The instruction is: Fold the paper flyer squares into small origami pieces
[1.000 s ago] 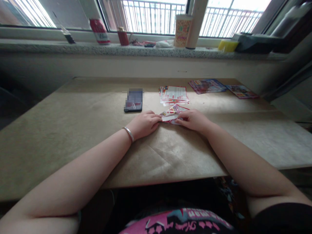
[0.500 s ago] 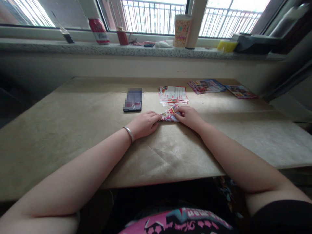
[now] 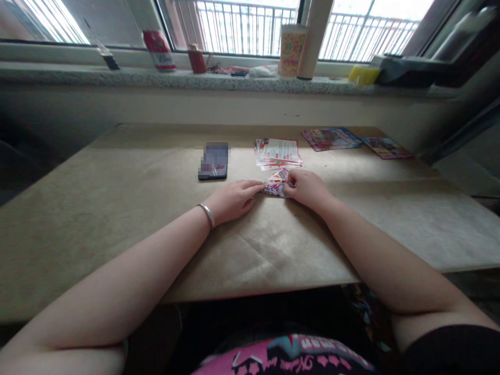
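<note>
A small folded paper flyer (image 3: 275, 186), printed in red, white and blue, lies on the table between my hands. My right hand (image 3: 308, 188) pinches its right side between thumb and fingers. With fingers stretched out flat, my left hand (image 3: 236, 199) rests its fingertips on the flyer's left corner. A silver bangle (image 3: 206, 213) circles my left wrist. Just beyond the flyer sits a loose stack of printed sheets (image 3: 279, 150). To the left of that stack lies a dark phone (image 3: 214, 161), its screen blurred out.
Colourful leaflets (image 3: 332, 138) lie at the back right, with another leaflet (image 3: 386, 147) beside them. On the stone windowsill (image 3: 226, 80) stand a red can (image 3: 159, 51), a red bottle (image 3: 196, 59), a patterned cup (image 3: 291, 51) and a yellow object (image 3: 364, 74). The beige table (image 3: 117, 208) extends to both sides.
My right hand has folded part of the flyer over, so different printing faces up. My left fingers have straightened and slid slightly right.
</note>
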`<state>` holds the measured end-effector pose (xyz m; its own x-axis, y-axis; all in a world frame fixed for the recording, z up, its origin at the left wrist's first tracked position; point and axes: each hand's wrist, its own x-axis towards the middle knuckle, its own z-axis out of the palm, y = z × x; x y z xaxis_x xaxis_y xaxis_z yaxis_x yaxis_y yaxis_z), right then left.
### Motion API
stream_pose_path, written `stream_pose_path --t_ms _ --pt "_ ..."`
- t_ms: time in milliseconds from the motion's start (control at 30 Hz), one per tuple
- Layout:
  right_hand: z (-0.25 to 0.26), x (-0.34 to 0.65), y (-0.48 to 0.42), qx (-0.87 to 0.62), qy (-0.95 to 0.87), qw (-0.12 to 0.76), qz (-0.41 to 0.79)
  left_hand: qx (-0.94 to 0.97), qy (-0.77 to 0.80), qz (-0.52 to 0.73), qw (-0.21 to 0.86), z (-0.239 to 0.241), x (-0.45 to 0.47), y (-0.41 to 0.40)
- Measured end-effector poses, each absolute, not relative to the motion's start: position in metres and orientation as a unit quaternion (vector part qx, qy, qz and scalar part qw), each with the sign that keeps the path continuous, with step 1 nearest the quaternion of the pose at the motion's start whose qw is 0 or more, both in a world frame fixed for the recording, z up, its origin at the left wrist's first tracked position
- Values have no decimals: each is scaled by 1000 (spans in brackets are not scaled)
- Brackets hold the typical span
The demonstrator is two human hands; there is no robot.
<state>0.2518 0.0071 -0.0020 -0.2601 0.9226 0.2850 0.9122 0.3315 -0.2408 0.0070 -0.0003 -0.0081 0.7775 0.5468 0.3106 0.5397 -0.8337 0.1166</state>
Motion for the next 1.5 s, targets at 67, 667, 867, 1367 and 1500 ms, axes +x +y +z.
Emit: stream_pose_path --t_ms 67,667,867,1367,1500 --pt "2 253 3 -598 -783 171 11 946 274 171 20 -9 8 -1" --pt "-10 244 14 -464 -865 192 -28 951 256 167 42 -10 12 -2" --pt "-21 247 26 -504 -832 229 35 949 276 152 6 -10 16 -3" --pt "-20 251 27 -561 -800 198 72 935 328 109 -81 -5 20 -10" --pt "-20 251 28 -564 -800 190 70 936 326 105 -85 -4 20 -10"
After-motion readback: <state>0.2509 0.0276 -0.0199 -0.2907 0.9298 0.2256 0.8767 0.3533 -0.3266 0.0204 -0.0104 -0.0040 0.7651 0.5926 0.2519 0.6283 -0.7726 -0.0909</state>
